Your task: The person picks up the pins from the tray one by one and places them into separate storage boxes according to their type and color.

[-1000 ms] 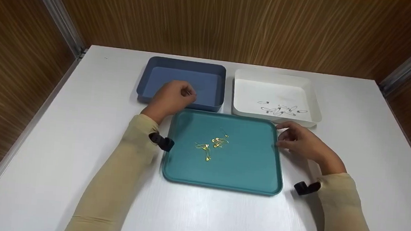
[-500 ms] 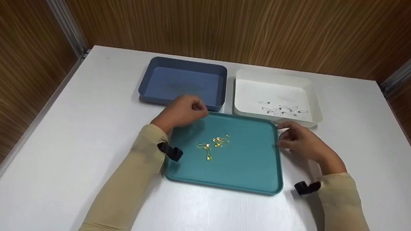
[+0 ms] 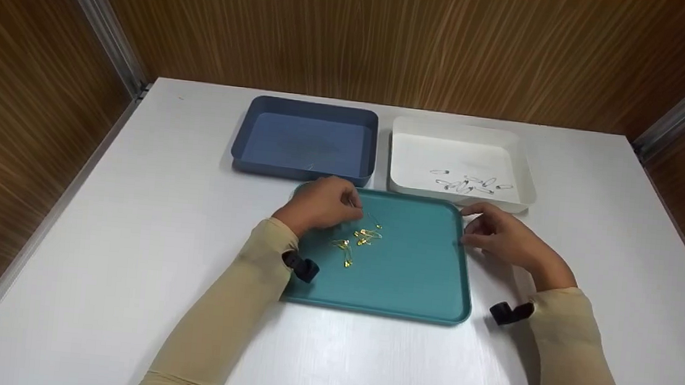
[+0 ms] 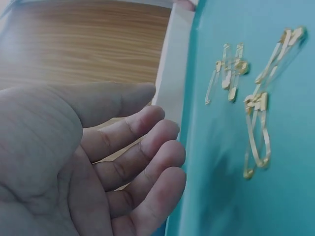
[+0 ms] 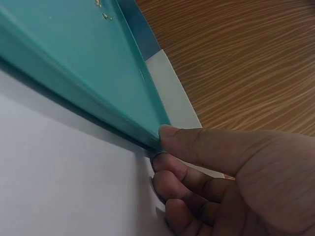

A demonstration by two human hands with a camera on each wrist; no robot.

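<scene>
Both hands flank gold safety pins (image 3: 358, 240): left hand (image 3: 321, 206) hovering, right hand (image 3: 503, 236) gripping teal tray (image 3: 409, 285).

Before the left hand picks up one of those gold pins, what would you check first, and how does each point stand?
1. Left hand holds nothing: ok; in the left wrist view its fingers are loosely curled around nothing.
2. Gold safety pins within reach: ok; they lie on the teal tray just beside the left hand.
3. Tray steadied: ok; the right hand grips its right rim, thumb on the edge.
4. Pins separate, not tangled: cannot tell; they lie in a close cluster.
5. Blue bin free to receive: ok.
6. White bin holds only silver pins: ok.
</scene>
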